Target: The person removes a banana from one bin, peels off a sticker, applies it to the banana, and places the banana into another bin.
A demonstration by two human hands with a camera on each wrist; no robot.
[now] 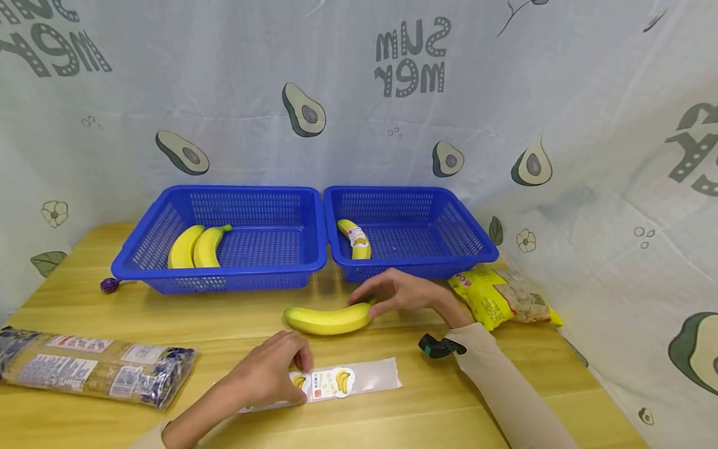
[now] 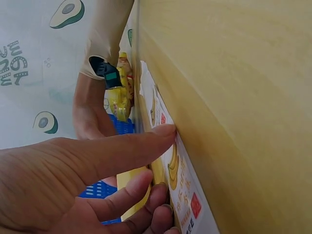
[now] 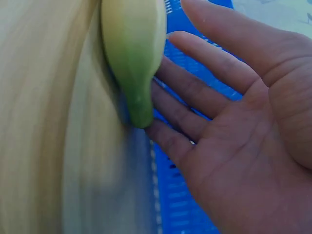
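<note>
A strip of banana stickers (image 1: pixel 367 378) lies flat on the table. My left hand (image 1: pixel 275 368) rests on its left part, with the thumb pressing the strip and the fingertips touching it farther back; the thumb and index finger stand apart. Beyond the strip lies a loose yellow banana (image 1: pixel 325 320), its green stem pointing right. My right hand (image 1: pixel 401 292) is at the stem end, thumb and fingers spread around it. In the right wrist view, the fingers lie relaxed behind the green stem (image 3: pixel 140 109), the palm uncovered.
Two blue baskets stand side by side at the back. The left basket (image 1: pixel 224 272) contains two bananas (image 1: pixel 206 249); the right basket (image 1: pixel 412 269) contains one banana (image 1: pixel 359 252) with a label. A yellow bag (image 1: pixel 493 299) lies at right, a long clear package (image 1: pixel 95 368) at left, a purple lollipop (image 1: pixel 110 285) behind.
</note>
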